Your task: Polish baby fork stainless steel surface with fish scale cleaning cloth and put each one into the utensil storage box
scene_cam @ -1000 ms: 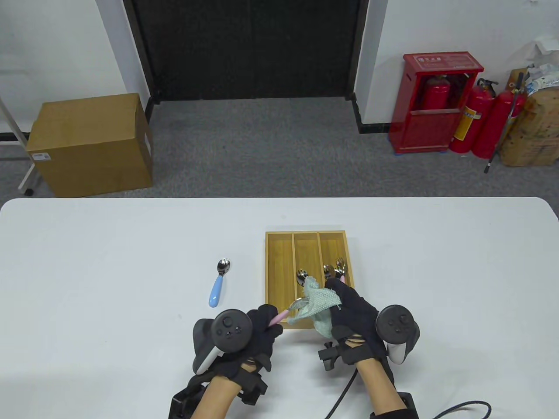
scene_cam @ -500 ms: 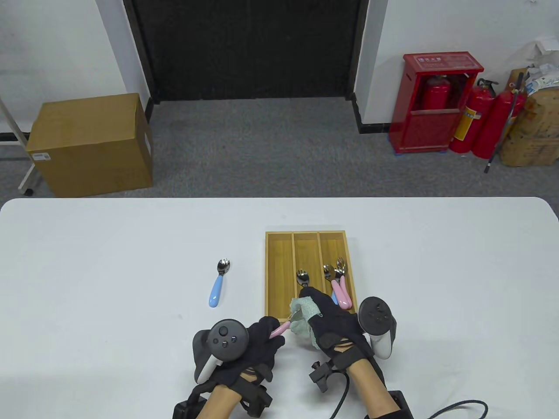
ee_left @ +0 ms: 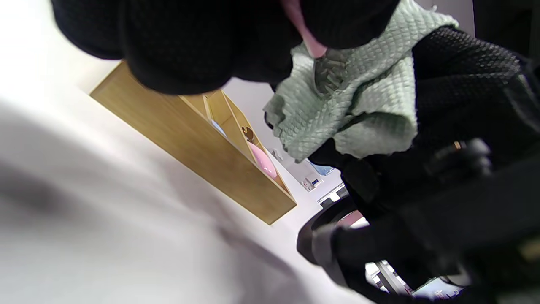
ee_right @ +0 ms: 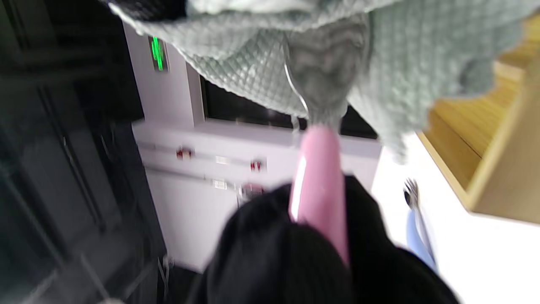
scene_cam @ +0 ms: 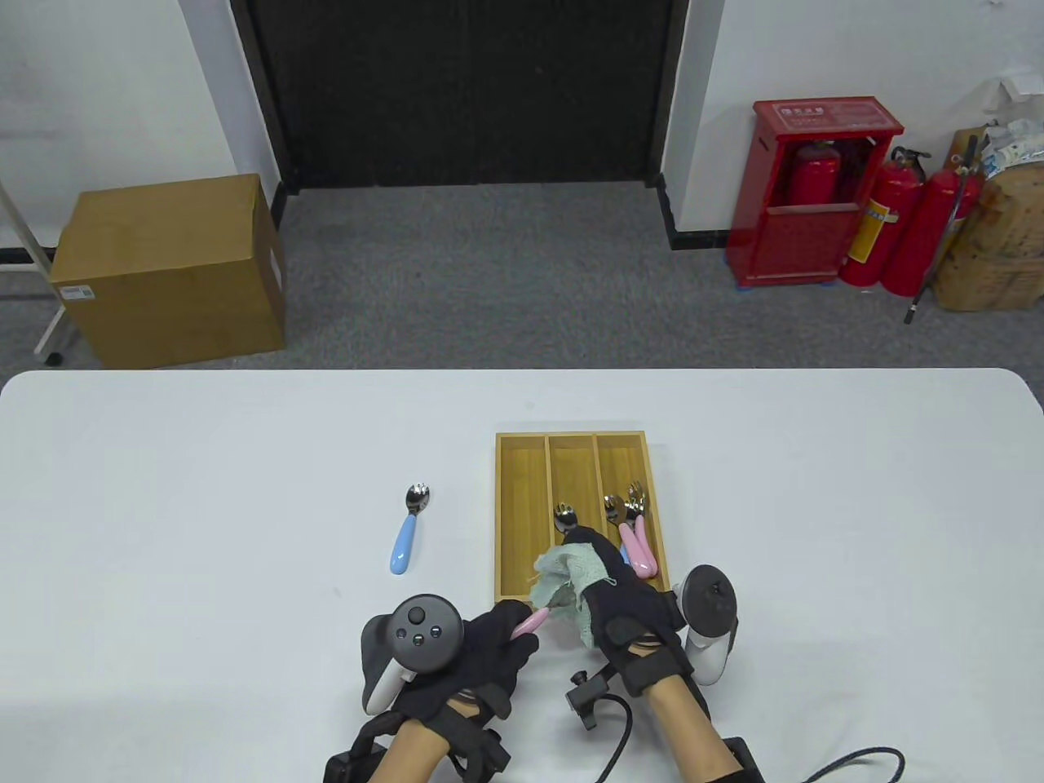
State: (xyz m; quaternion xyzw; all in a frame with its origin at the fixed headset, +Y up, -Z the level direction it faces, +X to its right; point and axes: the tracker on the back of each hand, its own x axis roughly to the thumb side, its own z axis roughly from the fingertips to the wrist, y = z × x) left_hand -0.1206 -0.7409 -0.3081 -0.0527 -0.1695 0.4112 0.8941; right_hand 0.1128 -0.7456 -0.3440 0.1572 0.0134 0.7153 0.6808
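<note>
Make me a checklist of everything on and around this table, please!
Surface: white table, bare over most of its top.
Job's things: wooden utensil box with three slots; forks in the middle and right slots; blue-handled fork lying left of the box; pink-handled fork in the left hand; green cloth wrapped over its metal end.
Clutter: nothing seen.
Grippers: left hand grips the pink handle; right hand holds the cloth.
Cables: black cable trailing from the right wrist.
Surroundings: cardboard box, red cabinet, fire extinguishers, dark doorway.

White table [scene_cam: 816,506]: box [scene_cam: 506,522], blue-handled fork [scene_cam: 405,538]
</note>
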